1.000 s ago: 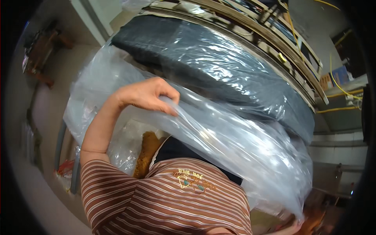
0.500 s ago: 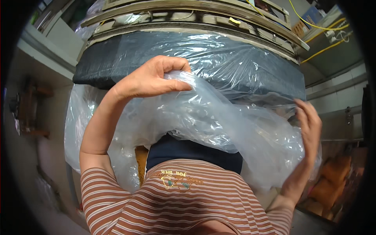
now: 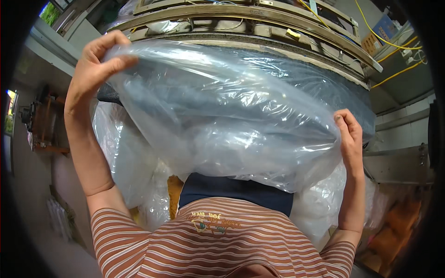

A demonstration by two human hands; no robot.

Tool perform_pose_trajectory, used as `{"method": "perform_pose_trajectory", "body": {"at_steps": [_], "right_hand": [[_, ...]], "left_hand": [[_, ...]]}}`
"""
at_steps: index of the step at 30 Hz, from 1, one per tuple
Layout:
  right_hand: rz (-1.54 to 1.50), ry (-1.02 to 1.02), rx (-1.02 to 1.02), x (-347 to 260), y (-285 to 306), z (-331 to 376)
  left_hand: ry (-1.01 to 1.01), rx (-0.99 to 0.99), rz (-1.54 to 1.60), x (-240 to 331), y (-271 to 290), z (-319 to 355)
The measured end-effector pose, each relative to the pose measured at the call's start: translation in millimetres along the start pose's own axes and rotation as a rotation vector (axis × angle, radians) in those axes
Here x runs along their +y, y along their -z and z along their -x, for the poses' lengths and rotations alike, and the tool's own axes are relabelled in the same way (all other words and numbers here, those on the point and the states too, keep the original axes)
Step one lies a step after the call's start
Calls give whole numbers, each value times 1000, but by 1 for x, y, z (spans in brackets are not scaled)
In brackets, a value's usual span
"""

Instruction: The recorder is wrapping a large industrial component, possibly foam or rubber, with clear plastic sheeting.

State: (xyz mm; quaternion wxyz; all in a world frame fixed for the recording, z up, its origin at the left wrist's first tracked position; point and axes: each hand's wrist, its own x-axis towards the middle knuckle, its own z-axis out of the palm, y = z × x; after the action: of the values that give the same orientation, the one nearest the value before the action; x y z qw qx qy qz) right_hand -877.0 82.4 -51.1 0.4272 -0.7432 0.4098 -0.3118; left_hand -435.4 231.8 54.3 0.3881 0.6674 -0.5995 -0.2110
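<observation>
A clear plastic sheet (image 3: 222, 111) is stretched between my two hands in front of my waist. My left hand (image 3: 99, 65), raised at the far left, pinches the sheet's upper edge between thumb and fingers. At the right, my right hand (image 3: 350, 132) is closed on the sheet's other end, where creases gather toward the fingers. Behind the sheet lies a long dark grey block (image 3: 331, 88), itself wrapped in clear film. The sheet hides much of the block's left and middle parts.
More crumpled clear plastic (image 3: 127, 162) hangs at the left and below my right forearm. A wooden frame (image 3: 241, 11) runs along the back. Yellow cables (image 3: 398, 48) and a cardboard box (image 3: 371, 44) are at the back right. Brown wooden furniture (image 3: 394, 231) stands at the lower right.
My left hand has moved left and away from me, spreading the bunched sheet wide. My right hand has come inward and closed on the sheet's right end.
</observation>
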Motion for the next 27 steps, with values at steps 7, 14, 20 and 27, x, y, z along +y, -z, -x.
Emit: {"method": "perform_pose_trajectory", "body": {"at_steps": [7,14,20,27], "right_hand": [[190,-101,122,48,57,-1],[-542,-519,98,54,73,4],[111,-310,50,76,80,3],[135,-317,-53,80,80,-9]], "left_hand": [[28,224,111,-102,-3,-13],[432,225,475,-150,-57,1],[402,106,-120,-157,-64,7],[349,-98,-167,-154,-34,-23]]}}
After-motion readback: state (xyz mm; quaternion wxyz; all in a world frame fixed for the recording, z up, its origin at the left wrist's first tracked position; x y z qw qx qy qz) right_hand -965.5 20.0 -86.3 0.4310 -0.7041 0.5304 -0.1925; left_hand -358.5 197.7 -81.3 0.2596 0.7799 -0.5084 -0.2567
